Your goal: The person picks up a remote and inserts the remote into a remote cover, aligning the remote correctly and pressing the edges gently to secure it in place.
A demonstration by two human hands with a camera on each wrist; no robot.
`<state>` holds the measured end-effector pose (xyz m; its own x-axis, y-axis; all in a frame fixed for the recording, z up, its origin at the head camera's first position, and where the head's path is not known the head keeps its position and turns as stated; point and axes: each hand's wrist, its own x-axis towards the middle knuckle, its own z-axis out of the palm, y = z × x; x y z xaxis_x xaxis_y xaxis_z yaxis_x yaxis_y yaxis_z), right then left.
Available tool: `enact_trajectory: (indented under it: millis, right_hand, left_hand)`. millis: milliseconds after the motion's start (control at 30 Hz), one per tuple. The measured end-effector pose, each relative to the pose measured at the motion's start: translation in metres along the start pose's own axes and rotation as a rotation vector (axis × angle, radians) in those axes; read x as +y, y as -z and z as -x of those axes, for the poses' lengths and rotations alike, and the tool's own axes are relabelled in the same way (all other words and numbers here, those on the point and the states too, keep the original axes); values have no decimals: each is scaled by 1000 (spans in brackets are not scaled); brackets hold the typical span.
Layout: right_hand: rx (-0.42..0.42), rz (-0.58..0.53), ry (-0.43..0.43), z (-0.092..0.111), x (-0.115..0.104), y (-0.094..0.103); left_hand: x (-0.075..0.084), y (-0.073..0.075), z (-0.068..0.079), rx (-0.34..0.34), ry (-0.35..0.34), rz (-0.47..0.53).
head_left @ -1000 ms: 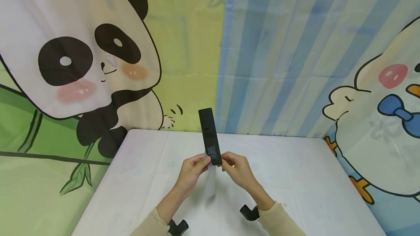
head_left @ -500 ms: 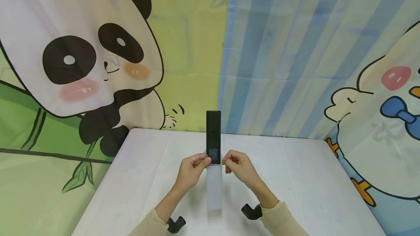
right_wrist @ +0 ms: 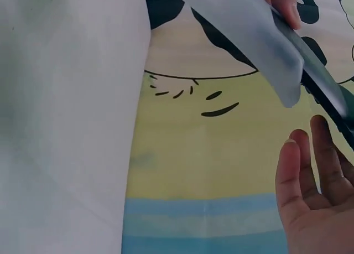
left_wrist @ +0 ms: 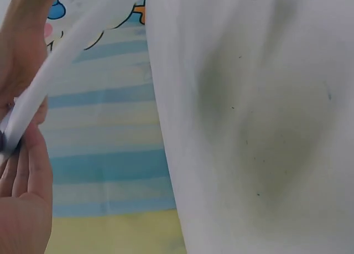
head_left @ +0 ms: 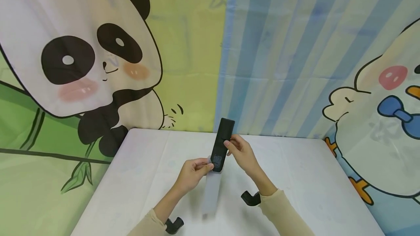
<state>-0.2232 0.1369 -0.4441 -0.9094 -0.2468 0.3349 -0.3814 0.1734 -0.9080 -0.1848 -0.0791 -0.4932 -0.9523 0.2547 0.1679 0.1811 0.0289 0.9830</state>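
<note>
A slim black remote control (head_left: pixel 223 139), its printed label facing the head camera, tilts to the right above the table. From its lower end hangs a whitish translucent sleeve (head_left: pixel 211 192), also seen in the right wrist view as a pale sleeve (right_wrist: pixel 249 38) lying along the dark remote. My left hand (head_left: pixel 193 172) pinches the sleeve's mouth and the remote's lower end between thumb and fingers. With its thumb on the label side, my right hand (head_left: pixel 242 154) holds the remote's right edge near the middle. How far the remote sits inside the sleeve is hard to tell.
A white-covered table (head_left: pixel 282 174) lies under both hands. Behind it hangs a cartoon backdrop (head_left: pixel 187 65) with a panda and a white bird. Black angled pieces (head_left: pixel 251 198) show beside the sleeves of both forearms.
The remote swung from a left tilt through upright to a right tilt. My right hand moved up from the lower end to the remote's middle; my left hand kept its grip.
</note>
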Motion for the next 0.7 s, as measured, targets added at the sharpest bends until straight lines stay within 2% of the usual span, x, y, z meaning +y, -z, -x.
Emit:
enact_trajectory:
  millis: [100, 233, 300, 400, 533, 700]
  right_hand:
    - [-72, -64, -18, -5, -15, 4]
    - [-202, -9, -50, -8, -38, 9]
    - [-261, 17, -51, -11, -40, 10]
    - [-335, 29, -45, -17, -39, 10]
    - [-400, -8, -60, -23, -23, 9]
    - [-370, -52, -80, -24, -4, 6]
  left_hand:
    - [-1, 3, 0, -80, 13, -4]
    - [0, 9, -1, -136, 4, -28]
    - [1, 12, -2, -150, -7, -51]
    - [3, 14, -3, -175, -14, -80]
    - [6, 16, -5, -183, -5, -86]
    - [10, 14, -6, -132, -12, -61]
